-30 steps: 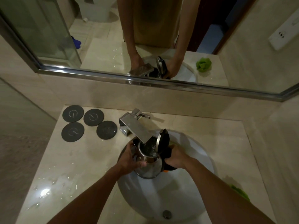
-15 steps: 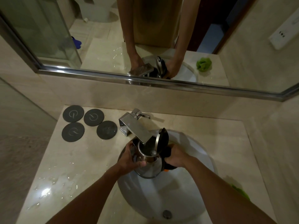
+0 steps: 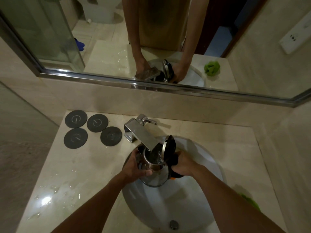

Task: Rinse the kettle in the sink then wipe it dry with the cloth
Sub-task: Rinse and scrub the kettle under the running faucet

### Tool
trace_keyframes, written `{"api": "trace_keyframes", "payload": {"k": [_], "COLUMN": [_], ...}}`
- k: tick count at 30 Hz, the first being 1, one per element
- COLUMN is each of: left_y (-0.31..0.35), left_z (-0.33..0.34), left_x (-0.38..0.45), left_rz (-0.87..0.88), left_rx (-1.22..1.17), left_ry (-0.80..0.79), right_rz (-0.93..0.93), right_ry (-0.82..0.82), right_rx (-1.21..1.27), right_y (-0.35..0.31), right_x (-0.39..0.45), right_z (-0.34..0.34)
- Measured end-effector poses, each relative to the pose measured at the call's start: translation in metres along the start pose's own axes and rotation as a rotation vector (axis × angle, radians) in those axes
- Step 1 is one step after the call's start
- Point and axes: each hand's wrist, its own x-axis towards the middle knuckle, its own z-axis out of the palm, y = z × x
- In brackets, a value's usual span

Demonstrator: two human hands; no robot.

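Gripping the kettle under the tap, left hand clasps its body, right hand its handle at 3 o'clock.

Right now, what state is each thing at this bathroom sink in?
kettle: held over the sink, under the spout, water inside
kettle lid: flipped open
faucet: spout over the kettle's mouth
left hand: grips the kettle body
right hand: grips the black handle
sink: drain plug visible
green cloth: lying on the counter, untouched
four coasters: flat on the counter
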Motion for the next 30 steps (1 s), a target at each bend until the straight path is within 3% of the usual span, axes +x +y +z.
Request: {"api": "trace_keyframes", "payload": {"k": [8, 30], "left_y": [-0.0065, -0.0036], "left_z": [0.0018, -0.0012], "left_x": [0.0016, 0.0004], "left_rz": [0.006, -0.018], "left_rx": [-0.028, 0.059], "left_ry": [0.025, 0.028], "right_rz": [0.016, -0.009], "right_ry": [-0.023, 0.003], "right_rx": [0.074, -0.003], "right_y": [0.0055, 0.0022], "right_x": [0.0057, 0.0059], "right_z": [0.0014, 0.0015]}}
